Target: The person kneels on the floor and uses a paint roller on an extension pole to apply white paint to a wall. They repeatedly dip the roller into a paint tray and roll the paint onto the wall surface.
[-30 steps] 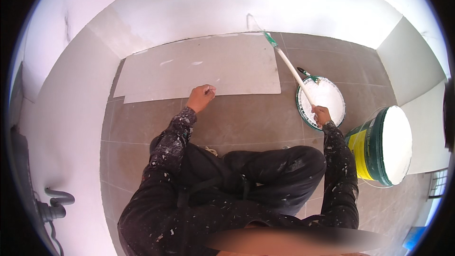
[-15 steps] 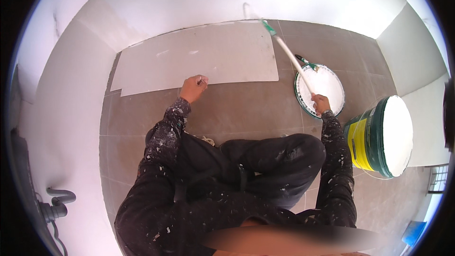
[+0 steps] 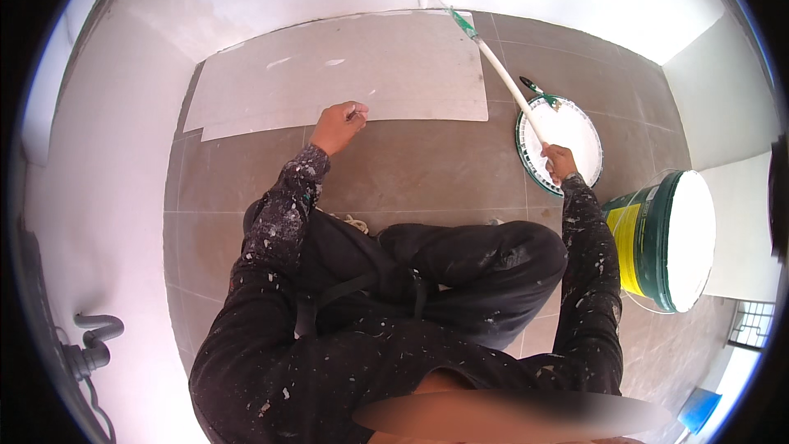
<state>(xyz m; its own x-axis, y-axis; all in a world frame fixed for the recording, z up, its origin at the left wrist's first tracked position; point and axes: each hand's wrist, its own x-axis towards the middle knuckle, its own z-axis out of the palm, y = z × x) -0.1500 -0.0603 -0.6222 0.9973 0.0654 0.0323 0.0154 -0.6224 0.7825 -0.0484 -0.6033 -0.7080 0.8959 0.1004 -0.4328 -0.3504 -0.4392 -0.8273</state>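
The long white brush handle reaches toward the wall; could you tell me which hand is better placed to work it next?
Right, probably. The right hand already grips the brush handle over the bucket lid, while the left hand rests at the floor sheet edge.

Bright, even daylight; fisheye-bent edges.

Floor layout around the crouching person

A flat sheet [image 3: 345,74] lies on the floor against the wall ahead; the left hand [image 3: 335,127] rests at its near edge. Right of it sits a round lid [image 3: 575,136], the right hand [image 3: 559,160] on it holding a long pole [image 3: 505,78]. A bucket [image 3: 657,238] stands further right.
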